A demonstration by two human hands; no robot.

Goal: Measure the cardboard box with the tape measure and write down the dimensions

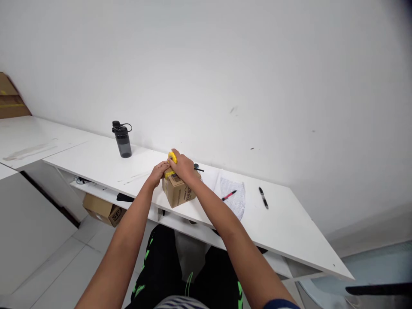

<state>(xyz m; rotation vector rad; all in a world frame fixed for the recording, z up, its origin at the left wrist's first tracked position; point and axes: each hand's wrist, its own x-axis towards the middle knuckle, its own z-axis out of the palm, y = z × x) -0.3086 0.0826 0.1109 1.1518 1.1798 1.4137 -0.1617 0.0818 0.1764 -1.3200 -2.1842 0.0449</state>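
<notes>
A small cardboard box (180, 192) with printed sides and a yellow strip along its top stands on the white desk (283, 223). My right hand (184, 166) is closed around a rounded yellow tape measure (173, 157), held at the box's top. At the box's upper left edge, my left hand (158, 172) grips the corner, its fingertips close to the tape measure. What lies under both sets of fingers is partly hidden. A dark object (198, 169) pokes out behind my right hand; its kind is hard to make out.
A dark water bottle (123, 141) stands at the back left. Right of the box lie an open notebook (236, 184) with writing, a red pen (229, 195) and a black pen (263, 198). Another carton (101, 209) is below the desk; a larger one (13, 101) is far left.
</notes>
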